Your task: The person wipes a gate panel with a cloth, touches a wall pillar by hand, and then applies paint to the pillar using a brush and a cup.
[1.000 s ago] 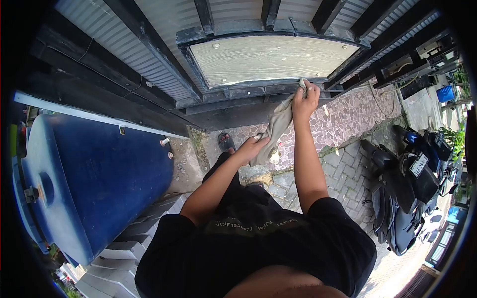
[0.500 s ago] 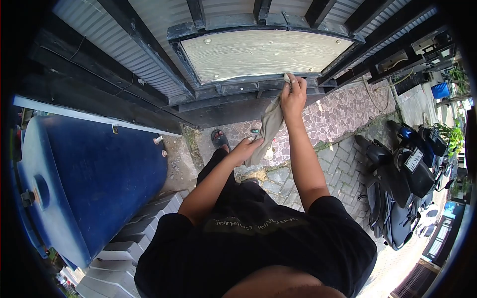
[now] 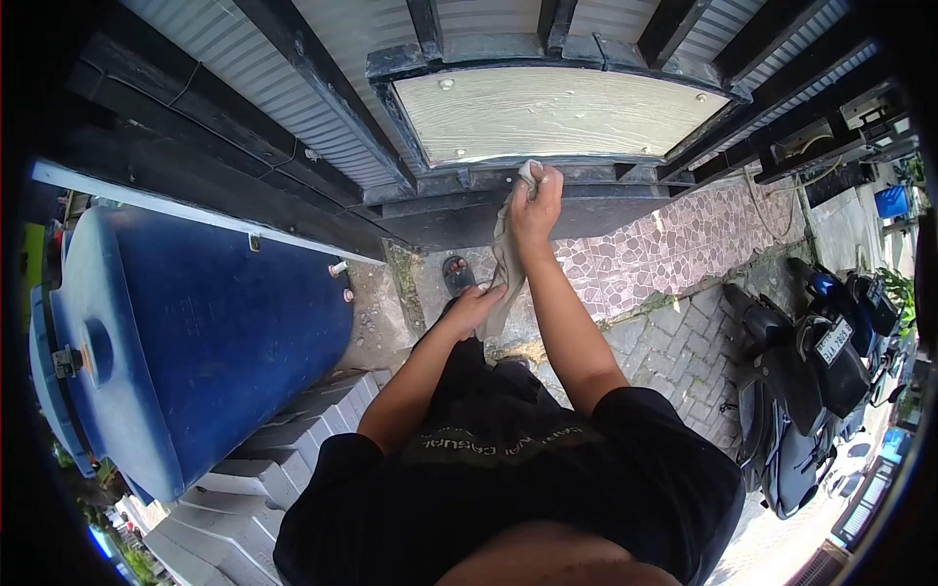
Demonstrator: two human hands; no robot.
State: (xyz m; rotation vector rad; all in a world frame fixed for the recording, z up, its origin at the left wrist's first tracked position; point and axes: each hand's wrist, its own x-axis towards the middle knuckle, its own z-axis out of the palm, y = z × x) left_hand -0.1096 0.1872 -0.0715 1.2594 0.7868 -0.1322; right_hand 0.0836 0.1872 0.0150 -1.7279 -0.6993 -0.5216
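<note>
A grey-beige cloth (image 3: 505,269) hangs stretched between my two hands. My right hand (image 3: 538,210) is closed on its upper end, at the dark rail (image 3: 586,180) just below a cream wood-grain panel (image 3: 557,115). Lower down and to the left, my left hand (image 3: 473,311) grips the cloth's hanging part. The panel sits in a black metal frame on the gate, with bolt heads near its corners.
On the left stands a large blue tank (image 3: 225,332) beside stacked grey blocks (image 3: 259,479). Parked motorcycles (image 3: 811,371) are at the right. Below the gate lies patterned paving (image 3: 635,244), and my sandalled foot (image 3: 457,273) shows beside the cloth.
My right hand has slid left along the rail under the panel, carrying the cloth. My left hand still grips the lower part. The view has shifted slightly, so the surroundings sit further right.
</note>
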